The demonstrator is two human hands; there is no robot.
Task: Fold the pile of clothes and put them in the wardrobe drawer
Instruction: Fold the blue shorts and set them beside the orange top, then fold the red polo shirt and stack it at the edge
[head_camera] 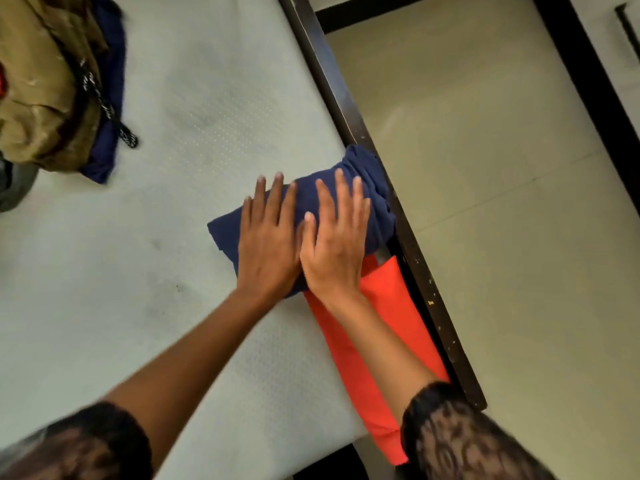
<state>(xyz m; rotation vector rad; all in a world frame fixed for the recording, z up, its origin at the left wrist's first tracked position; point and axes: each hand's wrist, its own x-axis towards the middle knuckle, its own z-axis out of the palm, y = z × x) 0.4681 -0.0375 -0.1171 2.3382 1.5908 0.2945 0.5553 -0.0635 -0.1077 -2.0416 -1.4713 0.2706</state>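
Pale mattress (pixel 138 271) fills most of the view, beige tiled floor (pixel 485 168) to the right of it, dark bed frame (pixel 415 265) running diagonally between the two. Top right corner has a pale panel with a dark edge (pixel 613 57), possibly a wardrobe front, too cropped to say. Unfolded pile sits at the mattress's far left: olive garment (pixel 38 91) on top, dark blue garment (pixel 110 98) under it, speckled black drawstring (pixel 128 136) trailing over the blue. Grey item (pixel 14 188) at the left edge, cut off. Orange-red garment (pixel 381 299) lies folded long along the mattress edge, touching the frame, its near end hanging over the mattress corner. Folded navy garment (pixel 306 197) rests on the mattress at the frame side, its near edge overlapping the far end of the orange-red one, its bunched far end up against the frame. Nothing lies between the pile and the folded pieces, which are well apart. Both forearms reach forward from the bottom, dark lace sleeves (pixel 460 438) at the elbows. Left grip (pixel 266 237) lies palm down on the navy garment, fingers straight and slightly spread, holding nothing. Right grip (pixel 334 244) just beside it, also flat and pressing down, its thumb touching the left one's edge, its wrist over the orange-red garment.
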